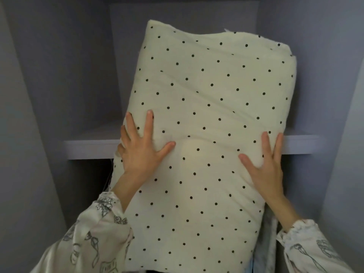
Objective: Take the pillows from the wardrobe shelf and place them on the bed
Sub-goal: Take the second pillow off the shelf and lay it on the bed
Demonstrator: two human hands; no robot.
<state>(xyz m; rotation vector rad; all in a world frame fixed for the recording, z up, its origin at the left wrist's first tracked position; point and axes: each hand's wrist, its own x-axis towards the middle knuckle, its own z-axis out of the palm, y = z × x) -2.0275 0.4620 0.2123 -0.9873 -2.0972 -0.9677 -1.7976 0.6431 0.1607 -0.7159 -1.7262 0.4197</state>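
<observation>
You are pressing both palms flat against a cream, black-dotted pillow [206,119] that is leaning with its upper part in the wardrobe and its lower part hanging down past the front edge of the wardrobe shelf [90,148]. Your left hand [142,146], at about eight o'clock on the pillow's face, is lying with its fingers splayed and straight. Your right hand [265,166], at about four o'clock, is doing the same near the right edge; neither is curling round the fabric. By my reading, you are only starting: this pillow is not yet off the shelf, the bed is not in view, and whether more pillows are waiting behind it cannot be told.
</observation>
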